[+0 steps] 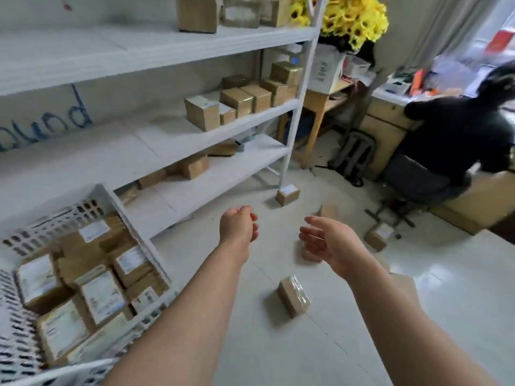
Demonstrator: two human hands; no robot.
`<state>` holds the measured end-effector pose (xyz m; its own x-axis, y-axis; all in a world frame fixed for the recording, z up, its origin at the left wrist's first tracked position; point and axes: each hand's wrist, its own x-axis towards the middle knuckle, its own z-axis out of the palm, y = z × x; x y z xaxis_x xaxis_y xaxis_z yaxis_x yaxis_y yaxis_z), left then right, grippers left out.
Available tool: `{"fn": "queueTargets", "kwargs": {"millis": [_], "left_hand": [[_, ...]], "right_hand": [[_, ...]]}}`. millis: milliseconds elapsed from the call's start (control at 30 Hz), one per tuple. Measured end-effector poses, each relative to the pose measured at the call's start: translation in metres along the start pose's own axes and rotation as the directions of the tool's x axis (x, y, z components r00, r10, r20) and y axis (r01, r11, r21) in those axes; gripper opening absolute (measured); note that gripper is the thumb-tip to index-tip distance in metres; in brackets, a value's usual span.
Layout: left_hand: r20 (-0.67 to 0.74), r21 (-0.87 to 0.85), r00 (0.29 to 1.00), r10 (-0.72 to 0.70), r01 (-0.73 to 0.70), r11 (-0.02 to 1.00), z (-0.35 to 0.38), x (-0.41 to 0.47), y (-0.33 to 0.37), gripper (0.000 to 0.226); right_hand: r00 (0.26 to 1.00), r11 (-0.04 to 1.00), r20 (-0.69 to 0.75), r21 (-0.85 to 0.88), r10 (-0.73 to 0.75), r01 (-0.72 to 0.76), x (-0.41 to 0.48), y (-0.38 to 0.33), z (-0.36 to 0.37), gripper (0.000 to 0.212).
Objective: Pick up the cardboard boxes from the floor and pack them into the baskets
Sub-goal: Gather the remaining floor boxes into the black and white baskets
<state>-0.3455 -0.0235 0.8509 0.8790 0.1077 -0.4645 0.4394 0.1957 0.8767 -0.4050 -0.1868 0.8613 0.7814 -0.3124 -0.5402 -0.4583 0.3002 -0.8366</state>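
Both hands are empty: my left hand point(238, 228) and right hand point(328, 243) hover, fingers loose, over a tape-wrapped brown cardboard box point(293, 300) on the pale tiled floor point(278, 355), beside the white slotted plastic basket point(133, 227).

Both arms reach forward over the floor point(278, 352); the left hand point(238, 228) has loosely curled fingers, the right hand point(326, 243) relaxed fingers, and neither holds anything. A taped box point(294, 299) lies on the floor below them. At lower left, the basket point(136, 229) contains labelled boxes point(101, 296), beside the shelf point(83, 168).
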Motion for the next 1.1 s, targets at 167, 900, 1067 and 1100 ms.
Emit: {"fn": "queueTargets", "kwargs": {"millis": [167,900,1067,1100], "left_hand": [[0.142,0.099,0.986,-0.087,0.074,0.992,0.111,0.005,-0.027,0.012],[0.14,0.401,0.945,-0.295,0.218,0.89,0.526,0.22,-0.072,0.02],[0.063,0.385,0.955,-0.29,0.244,0.89,0.596,0.288,-0.104,0.02],[0.041,0.376,0.955,-0.295,0.258,0.89,0.608,0.303,-0.114,0.02]], "right_hand": [[0.987,0.996,-0.159,0.082,0.034,-0.022,0.039,-0.014,-0.107,0.018],[0.894,0.956,-0.362,0.218,0.265,-0.195,0.352,-0.153,-0.379,0.019],[0.905,0.96,-0.322,0.131,0.276,-0.246,0.46,-0.166,-0.426,0.022],[0.908,0.96,-0.312,0.107,0.278,-0.258,0.485,-0.165,-0.434,0.022]]}}
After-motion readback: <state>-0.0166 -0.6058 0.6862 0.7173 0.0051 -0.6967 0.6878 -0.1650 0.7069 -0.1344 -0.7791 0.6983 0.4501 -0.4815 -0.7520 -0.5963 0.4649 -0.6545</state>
